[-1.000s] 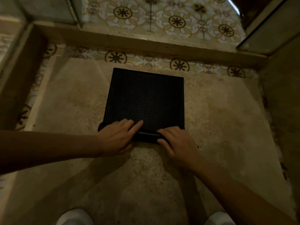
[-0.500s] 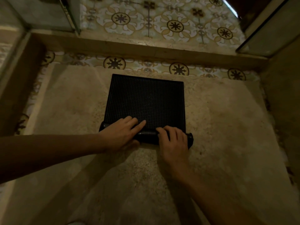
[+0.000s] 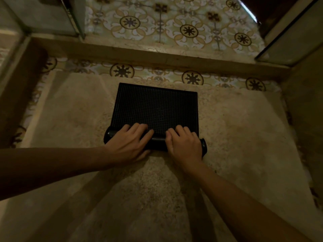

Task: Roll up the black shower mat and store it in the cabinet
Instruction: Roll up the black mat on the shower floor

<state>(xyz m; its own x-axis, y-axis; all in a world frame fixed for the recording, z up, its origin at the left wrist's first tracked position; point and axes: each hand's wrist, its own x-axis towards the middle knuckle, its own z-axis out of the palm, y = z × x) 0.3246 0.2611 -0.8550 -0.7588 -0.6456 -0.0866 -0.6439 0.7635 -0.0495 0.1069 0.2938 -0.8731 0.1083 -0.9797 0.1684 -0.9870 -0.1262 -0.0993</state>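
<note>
The black shower mat point(image 3: 155, 109) lies on the speckled stone floor point(image 3: 244, 137) of the shower, a little above the centre of the view. Its near edge is curled into a tight roll point(image 3: 158, 141) that runs from nine o'clock to three o'clock, while the rest of the mat lies flat and stretches away toward twelve o'clock. The flat part shows a fine grid texture.

Both hands rest on top of the roll, palms down. The left hand point(image 3: 129, 144) covers the nine o'clock half, fingers spread and laid forward over the roll onto the flat mat, the thumb down at the near side of the roll. The right hand point(image 3: 184, 144) covers the three o'clock half, fingers bent over the top of the roll. The two hands sit near each other, with a short stretch of bare roll between them. Neither is closed around the roll; they press on it from above. Both ends of the roll stick out past the hands: the glossy left end point(image 3: 109, 136) at nine o'clock and the right end point(image 3: 203, 147) at three o'clock.

Beyond the far edge of the mat, at twelve o'clock, runs a strip of patterned tile point(image 3: 157, 74), then a raised stone curb point(image 3: 157, 56), and past it a floor of the same patterned tiles. Glass panels point(image 3: 290, 41) stand at eleven and one o'clock.
</note>
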